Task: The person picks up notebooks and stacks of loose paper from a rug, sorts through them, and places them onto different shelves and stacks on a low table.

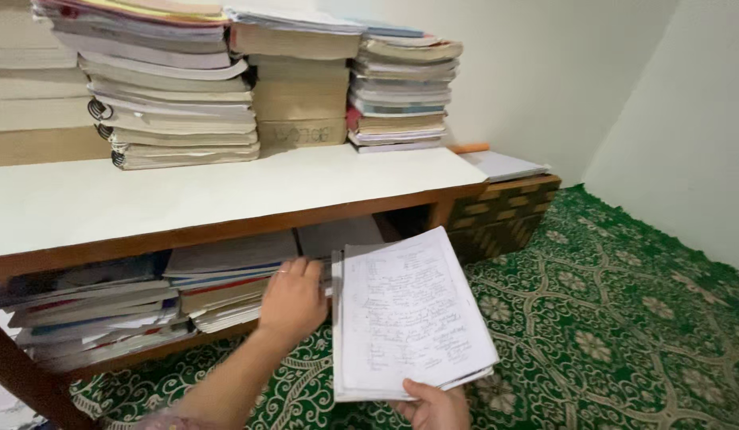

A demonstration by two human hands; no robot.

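The left hand's (292,301) fingertips are hidden, perhaps among the shelf papers (226,283).

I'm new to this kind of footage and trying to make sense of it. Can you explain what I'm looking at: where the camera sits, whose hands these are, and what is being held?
There is no machine here: a person wears one camera on the head, looking down at their own two bare hands. The right hand holds a stapled bundle of handwritten pages by its lower edge. The left hand reaches under the low white-topped table and touches the stacks of books on the lower shelf. On the tabletop stand tall piles of books and spiral notebooks against the wall. The floor is covered by a green patterned carpet. A woven brown box stands beside the table.
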